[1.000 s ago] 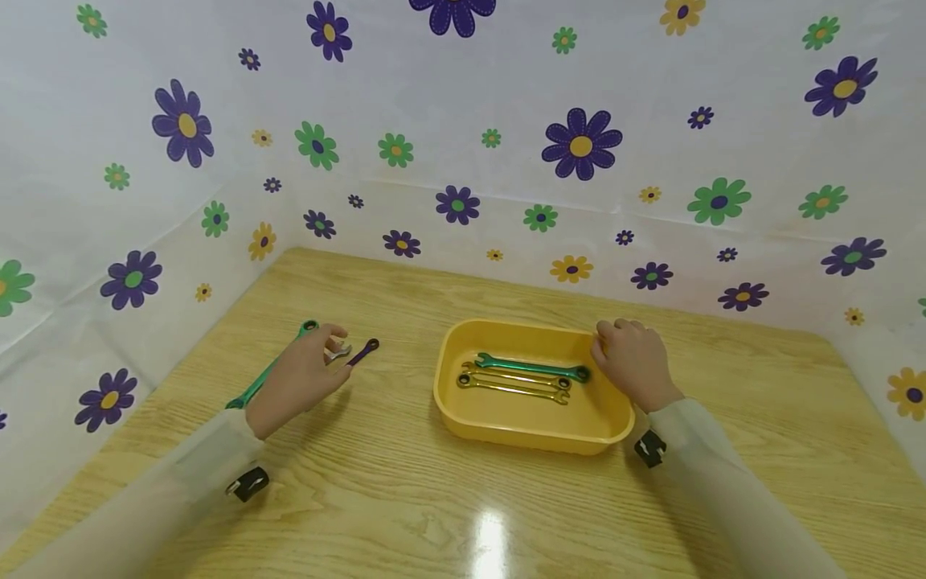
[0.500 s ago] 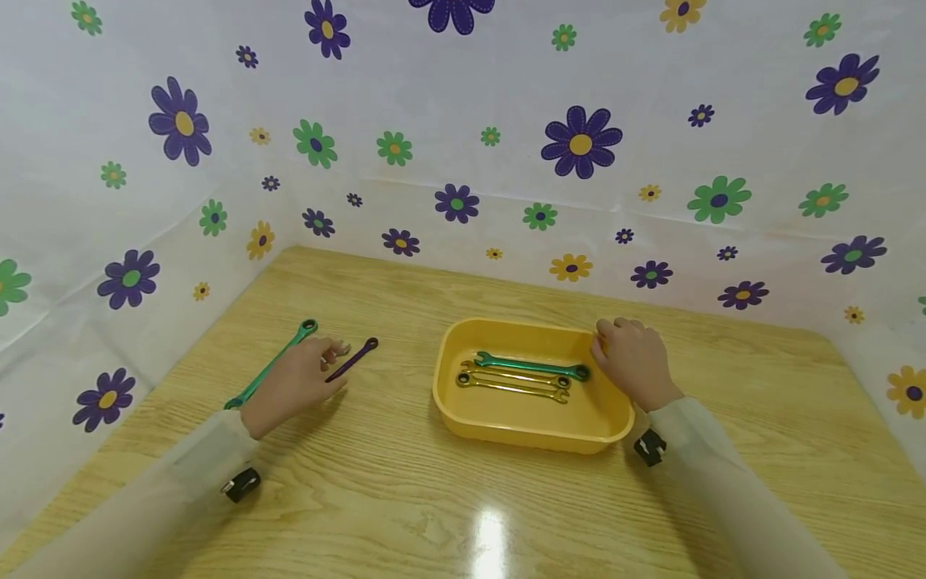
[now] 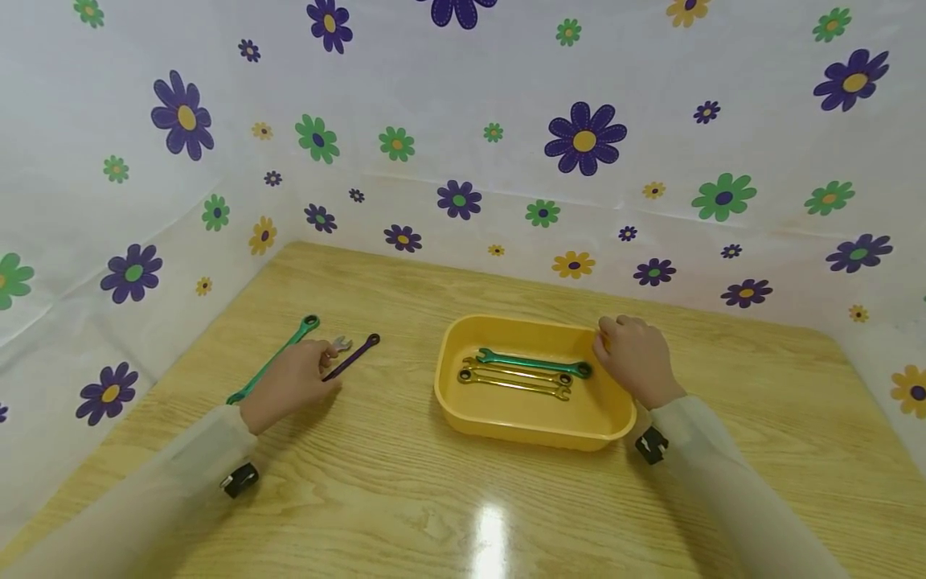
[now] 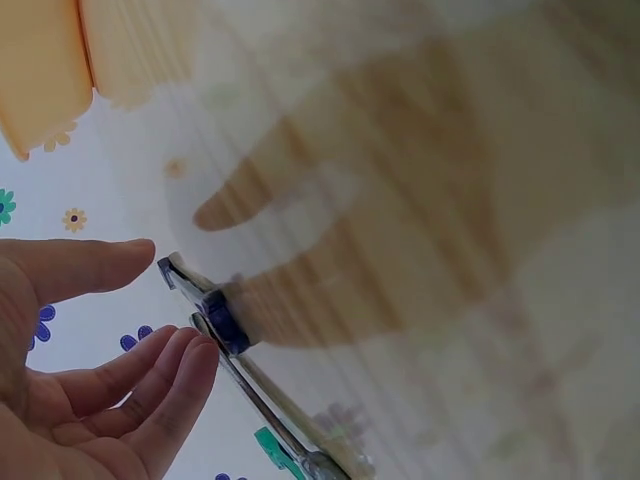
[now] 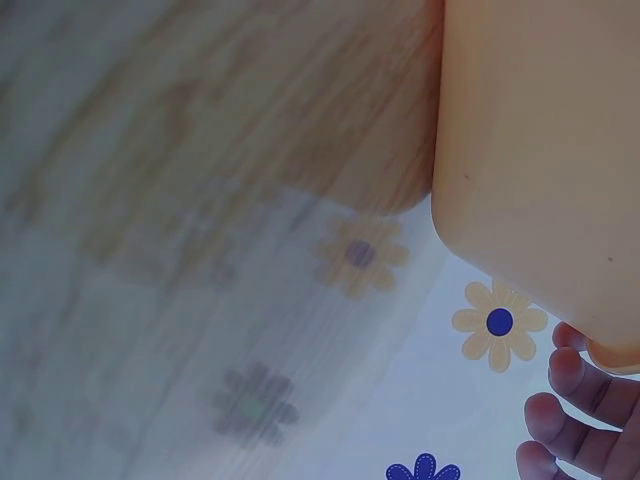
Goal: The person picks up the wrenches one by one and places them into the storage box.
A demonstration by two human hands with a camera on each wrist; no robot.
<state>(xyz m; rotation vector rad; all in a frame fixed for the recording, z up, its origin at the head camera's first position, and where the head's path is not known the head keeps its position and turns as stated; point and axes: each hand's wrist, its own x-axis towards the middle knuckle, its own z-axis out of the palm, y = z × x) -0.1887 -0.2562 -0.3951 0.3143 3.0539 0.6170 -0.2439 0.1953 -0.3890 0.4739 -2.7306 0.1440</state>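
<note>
My left hand (image 3: 289, 378) hovers low over the left side of the table, thumb and fingers apart. Just ahead of it lies a purple ratcheting wrench (image 3: 354, 354), with a silver wrench (image 3: 343, 344) partly hidden behind the fingers. In the left wrist view the fingertips (image 4: 198, 365) come close to the wrenches; whether they touch cannot be told. A long green wrench (image 3: 297, 334) runs partly under this hand. My right hand (image 3: 637, 362) grips the right rim of a yellow tray (image 3: 535, 436). Inside the tray are a green wrench (image 3: 531, 363) and two gold wrenches (image 3: 515, 384).
The wood-grain table (image 3: 391, 482) carries everything. White cloth with printed flowers (image 3: 463, 145) stands behind the table and along its left side.
My left hand has drawn back a little to the left and lower, its fingers bending in, so more of the purple wrench shows. The right hand stays on the tray.
</note>
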